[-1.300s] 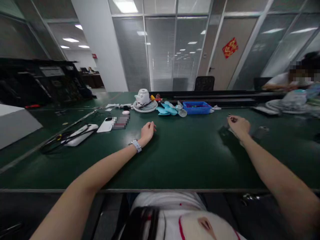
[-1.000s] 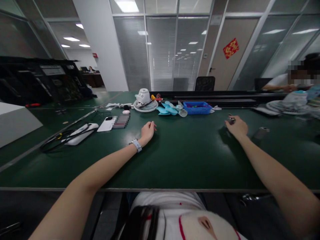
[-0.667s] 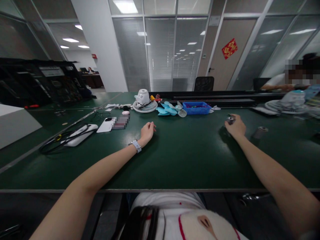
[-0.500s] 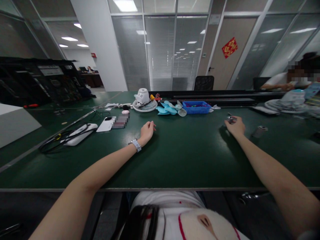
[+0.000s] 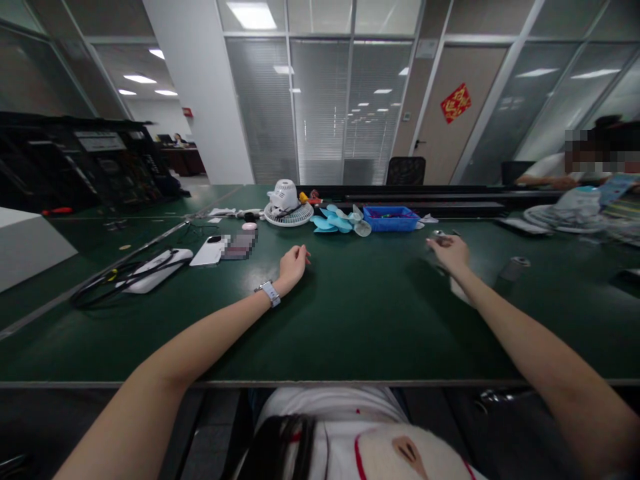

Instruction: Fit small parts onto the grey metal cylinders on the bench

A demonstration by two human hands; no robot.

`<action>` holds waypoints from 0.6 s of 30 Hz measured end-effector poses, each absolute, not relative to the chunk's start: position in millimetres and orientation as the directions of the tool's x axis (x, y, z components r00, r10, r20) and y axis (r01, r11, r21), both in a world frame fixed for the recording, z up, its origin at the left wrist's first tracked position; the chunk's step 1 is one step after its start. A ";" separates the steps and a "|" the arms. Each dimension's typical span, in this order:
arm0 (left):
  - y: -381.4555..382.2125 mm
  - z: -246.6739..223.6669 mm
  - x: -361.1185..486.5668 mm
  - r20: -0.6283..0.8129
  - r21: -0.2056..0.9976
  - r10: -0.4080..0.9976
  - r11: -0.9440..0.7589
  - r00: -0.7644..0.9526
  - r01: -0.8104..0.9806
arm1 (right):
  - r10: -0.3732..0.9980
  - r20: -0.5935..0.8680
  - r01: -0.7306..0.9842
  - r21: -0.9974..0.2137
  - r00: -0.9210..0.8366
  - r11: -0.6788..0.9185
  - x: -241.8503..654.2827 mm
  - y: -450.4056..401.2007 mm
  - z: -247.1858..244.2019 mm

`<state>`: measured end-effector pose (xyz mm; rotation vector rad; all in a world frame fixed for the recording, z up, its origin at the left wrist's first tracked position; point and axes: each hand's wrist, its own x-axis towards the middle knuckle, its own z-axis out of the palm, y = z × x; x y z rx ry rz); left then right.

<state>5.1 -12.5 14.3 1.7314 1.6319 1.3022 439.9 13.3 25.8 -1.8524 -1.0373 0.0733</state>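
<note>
The right hand's fingers curl around a small, blurred metallic object, above the green tabletop; a grey metallic cylinder stands nearby, to its right. The left hand, loosely curled, rests near the pale blue fan blades.

No wording legible. Red diamond sign on door: gold characters, too blurred to read. White label on black equipment: print too small.
</note>
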 end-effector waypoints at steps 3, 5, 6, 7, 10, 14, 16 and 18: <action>-18.2 17.1 6.6 0.396 0.746 0.918 -0.311 -0.017 0.589 | 0.831 0.376 0.555 -0.826 0.409 0.101 373.0 8.2 27.1; -24.8 19.3 9.7 0.509 0.618 0.849 -0.475 0.142 0.626 | 0.897 0.389 0.469 -0.845 0.210 0.256 328.3 -0.2 23.6; -28.8 20.6 12.0 0.561 0.537 0.794 -0.563 0.232 0.629 | 0.911 0.396 0.436 -0.845 0.119 0.310 308.7 -5.6 21.3; -33.1 21.9 14.6 0.589 0.462 0.740 -0.637 0.324 0.617 | 0.914 0.403 0.414 -0.840 0.043 0.351 291.7 -11.2 19.0; -44.9 26.1 23.7 0.568 0.365 0.656 -0.742 0.496 0.563 | 0.894 0.433 0.369 -0.816 -0.120 0.444 256.4 -24.8 12.4; -51.0 30.6 33.3 0.529 0.416 0.666 -0.744 0.527 0.523 | 0.851 0.465 0.347 -0.778 -0.244 0.524 235.0 -28.6 3.7; -49.1 32.2 36.1 0.525 0.449 0.674 -0.739 0.520 0.503 | 0.843 0.475 0.358 -0.764 -0.251 0.537 230.1 -27.6 -0.4; -45.1 33.4 37.8 0.534 0.481 0.682 -0.732 0.500 0.483 | 0.838 0.482 0.360 -0.757 -0.254 0.545 227.5 -27.4 -2.9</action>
